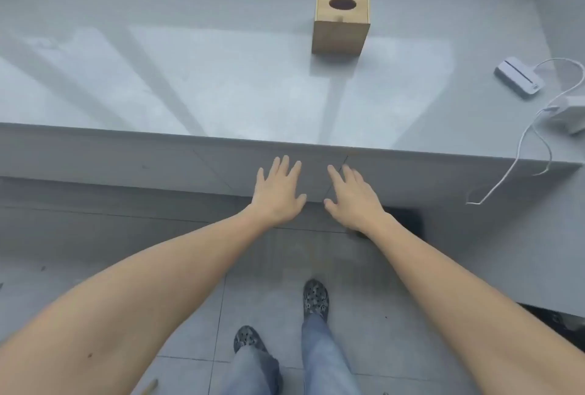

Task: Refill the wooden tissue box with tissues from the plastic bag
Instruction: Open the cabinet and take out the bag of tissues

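Your left hand (278,195) and right hand (351,198) both hover flat, fingers spread and holding nothing, in front of the near edge of the grey counter (221,84). The wooden tissue box (341,19) stands upright on that counter, well beyond your fingertips and a little to your right, its oval opening (342,3) dark with no tissue showing through it. The plastic bag of tissues is not in view, so you cannot judge it yet.

Expect the box to be rigid and fairly light, with smooth wooden walls that may slide on the glossy counter if you push rather than lift. Take it by two opposite side walls with one hand, or cradle it with both. The top panel looks like a sliding lid with a small notch at its near edge; that is probably where you open it. Off to your right lie a white device (519,76) and a white cable (525,141) trailing over the edge; keep your forearm away from them.
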